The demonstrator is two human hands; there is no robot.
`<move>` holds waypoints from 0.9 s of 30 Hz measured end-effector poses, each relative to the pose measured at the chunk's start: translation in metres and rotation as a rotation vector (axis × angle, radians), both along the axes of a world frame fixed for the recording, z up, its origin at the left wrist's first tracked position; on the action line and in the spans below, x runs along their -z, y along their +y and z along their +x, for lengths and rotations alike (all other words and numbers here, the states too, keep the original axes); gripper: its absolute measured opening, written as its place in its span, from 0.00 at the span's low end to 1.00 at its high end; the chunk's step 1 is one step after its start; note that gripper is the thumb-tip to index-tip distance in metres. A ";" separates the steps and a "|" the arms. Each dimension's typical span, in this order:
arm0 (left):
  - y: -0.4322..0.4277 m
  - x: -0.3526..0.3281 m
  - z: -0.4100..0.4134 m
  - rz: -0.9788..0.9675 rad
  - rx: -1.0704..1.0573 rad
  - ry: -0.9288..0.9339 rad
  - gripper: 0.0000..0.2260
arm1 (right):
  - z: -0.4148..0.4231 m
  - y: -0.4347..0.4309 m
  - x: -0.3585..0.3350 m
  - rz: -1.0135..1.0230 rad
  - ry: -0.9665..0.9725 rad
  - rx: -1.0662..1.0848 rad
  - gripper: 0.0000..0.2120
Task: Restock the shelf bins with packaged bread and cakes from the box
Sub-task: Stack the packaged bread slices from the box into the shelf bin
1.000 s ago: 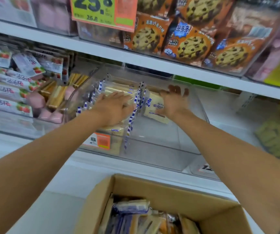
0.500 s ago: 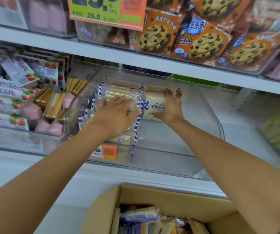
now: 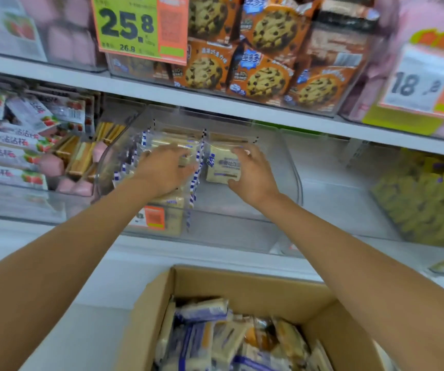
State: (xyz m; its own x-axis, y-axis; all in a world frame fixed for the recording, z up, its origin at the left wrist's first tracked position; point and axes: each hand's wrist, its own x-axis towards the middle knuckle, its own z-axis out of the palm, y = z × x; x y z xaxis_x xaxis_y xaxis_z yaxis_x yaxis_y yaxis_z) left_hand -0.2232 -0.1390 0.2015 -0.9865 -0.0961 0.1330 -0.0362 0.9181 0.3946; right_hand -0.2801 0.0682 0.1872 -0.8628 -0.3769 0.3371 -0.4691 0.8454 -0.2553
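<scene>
Placing: our right hand (image 3: 253, 179) grips a bread packet (image 3: 222, 167); left hand (image 3: 166, 172), seemingly flat, steadies the row (image 3: 167, 141) beside it. Next: release.

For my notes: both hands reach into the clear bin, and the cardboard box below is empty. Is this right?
Not quite. In the head view the cardboard box holds many wrapped packages; the left hand and right hand do reach into the clear bin.
</scene>
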 end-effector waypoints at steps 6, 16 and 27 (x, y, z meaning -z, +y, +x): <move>0.060 -0.012 0.069 0.110 -0.015 0.134 0.02 | 0.093 0.043 -0.018 -0.031 0.061 -0.072 0.09; 0.118 0.139 0.185 0.273 0.104 -0.396 0.07 | 0.191 0.167 0.132 0.158 -0.672 -0.020 0.11; 0.127 0.212 0.198 0.373 0.047 -0.545 0.05 | 0.216 0.173 0.285 0.336 -0.935 -0.079 0.34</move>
